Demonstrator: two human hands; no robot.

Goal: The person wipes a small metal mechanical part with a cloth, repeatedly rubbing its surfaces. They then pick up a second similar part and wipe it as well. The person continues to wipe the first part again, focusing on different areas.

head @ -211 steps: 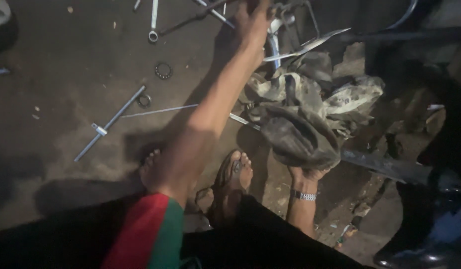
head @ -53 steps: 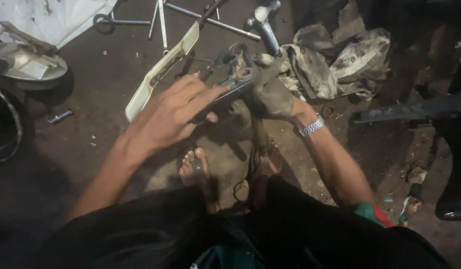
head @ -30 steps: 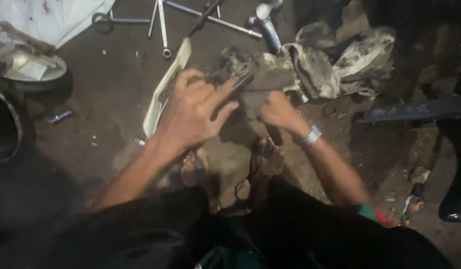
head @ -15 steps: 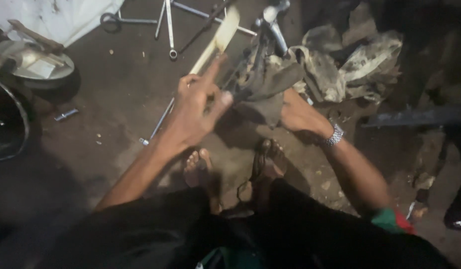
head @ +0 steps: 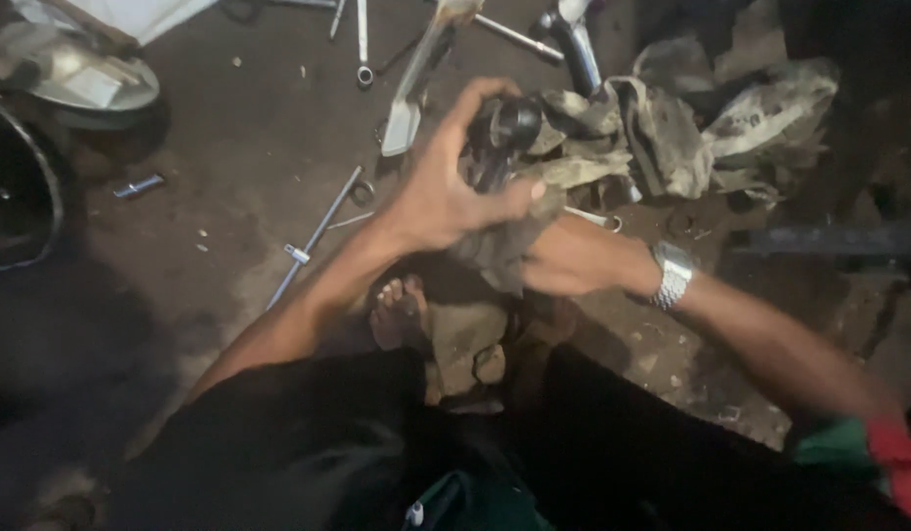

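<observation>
Gripping a dark round metal part (head: 510,133) with the left hand (head: 446,192), fingers curled tight around it, above the bare feet (head: 401,310). Cupping a dirty rag (head: 500,246) underneath with the right hand (head: 564,261), fingers hidden, state impossible to tell. Probably slipping from a greasy grip and dropping onto the toes or among the wrenches (head: 362,39) on the far floor.

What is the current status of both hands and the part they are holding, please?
Left hand gripping dark round metal part. Right hand underneath, holding dirty rag against it. Rag pile and long rod close by on floor.
</observation>
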